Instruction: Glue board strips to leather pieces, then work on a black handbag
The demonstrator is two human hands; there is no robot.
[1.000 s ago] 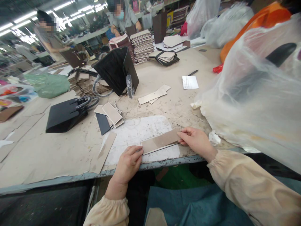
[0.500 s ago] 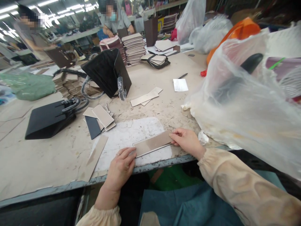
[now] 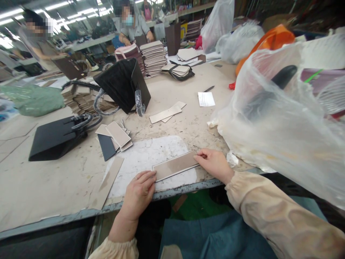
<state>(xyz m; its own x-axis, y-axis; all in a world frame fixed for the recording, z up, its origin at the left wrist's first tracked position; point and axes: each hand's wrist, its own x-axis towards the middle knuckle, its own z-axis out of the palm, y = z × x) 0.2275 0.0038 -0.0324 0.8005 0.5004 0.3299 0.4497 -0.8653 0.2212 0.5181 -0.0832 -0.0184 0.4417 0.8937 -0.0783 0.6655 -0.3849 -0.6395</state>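
Note:
A long beige card strip lies on a white glue-stained patch at the near edge of the worktable. My left hand pinches the strip's left end with curled fingers. My right hand grips its right end, fingers closed on it. Both hands rest on the table. A second bare strip lies to the left of the patch.
A small fan of beige and dark cards sits behind the patch, with two strips farther back. Black bags stand left and centre. A big clear plastic sack crowds the right. Card stacks and two people are at the far end.
The view has swung slightly right and down. The strip and both hands have stayed together at the table's near edge, with the strip pressed a little flatter.

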